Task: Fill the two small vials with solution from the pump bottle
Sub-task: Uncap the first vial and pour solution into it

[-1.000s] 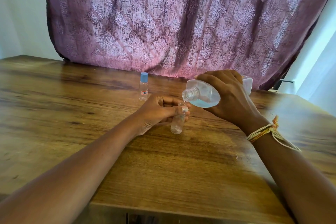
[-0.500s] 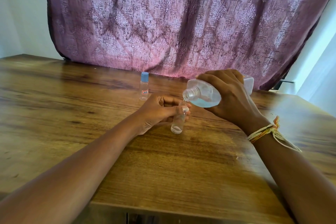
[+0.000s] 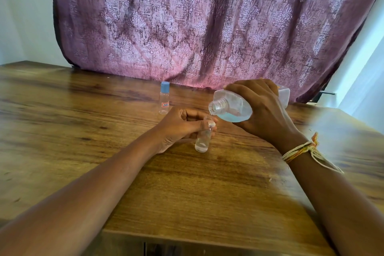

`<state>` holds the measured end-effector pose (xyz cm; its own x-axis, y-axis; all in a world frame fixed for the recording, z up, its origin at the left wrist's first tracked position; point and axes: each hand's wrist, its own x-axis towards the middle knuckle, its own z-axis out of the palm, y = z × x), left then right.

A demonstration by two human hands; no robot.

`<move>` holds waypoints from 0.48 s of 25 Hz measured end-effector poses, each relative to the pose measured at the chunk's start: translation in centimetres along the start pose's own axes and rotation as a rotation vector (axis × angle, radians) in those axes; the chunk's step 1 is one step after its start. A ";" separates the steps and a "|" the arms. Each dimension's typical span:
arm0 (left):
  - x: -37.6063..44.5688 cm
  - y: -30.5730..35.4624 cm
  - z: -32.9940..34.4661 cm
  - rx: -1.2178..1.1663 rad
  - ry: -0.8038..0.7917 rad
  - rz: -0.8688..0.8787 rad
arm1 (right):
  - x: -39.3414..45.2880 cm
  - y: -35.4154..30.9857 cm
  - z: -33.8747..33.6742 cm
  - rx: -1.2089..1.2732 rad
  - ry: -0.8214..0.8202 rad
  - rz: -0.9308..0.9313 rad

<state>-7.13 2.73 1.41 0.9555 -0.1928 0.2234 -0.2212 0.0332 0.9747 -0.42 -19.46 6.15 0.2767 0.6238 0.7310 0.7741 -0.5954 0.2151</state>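
Head view, forward-down, close over table (image 3: 187, 193).

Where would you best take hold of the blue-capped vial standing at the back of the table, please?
Probably pinch the capped vial around its clear body, below the blue cap, reaching in from the front-left. It stands upright and apart from the left hand, so its round sides are free.
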 end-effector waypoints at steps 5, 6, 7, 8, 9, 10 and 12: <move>0.0 -0.1 -0.1 -0.006 0.003 -0.010 | 0.0 -0.1 -0.1 -0.004 -0.007 0.006; 0.0 0.0 -0.1 -0.010 0.000 -0.010 | 0.0 -0.2 -0.2 -0.006 -0.011 0.006; 0.0 0.0 0.0 -0.013 -0.002 -0.009 | 0.1 -0.2 -0.2 -0.007 -0.014 0.006; 0.0 0.0 0.0 -0.013 -0.002 -0.006 | 0.1 -0.2 -0.2 -0.006 -0.014 0.005; 0.0 0.0 0.1 -0.011 0.000 -0.001 | 0.1 -0.3 -0.2 -0.004 -0.012 0.003; 0.0 0.0 0.0 -0.007 0.002 0.005 | 0.1 -0.3 -0.2 -0.002 -0.009 0.002; 0.0 -0.1 0.0 -0.002 0.005 0.009 | 0.1 -0.4 -0.2 0.002 -0.008 0.003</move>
<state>-7.11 2.72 1.33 0.9546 -0.1873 0.2318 -0.2290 0.0370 0.9727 -0.84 -19.32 6.26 0.2837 0.6259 0.7264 0.7746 -0.5961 0.2112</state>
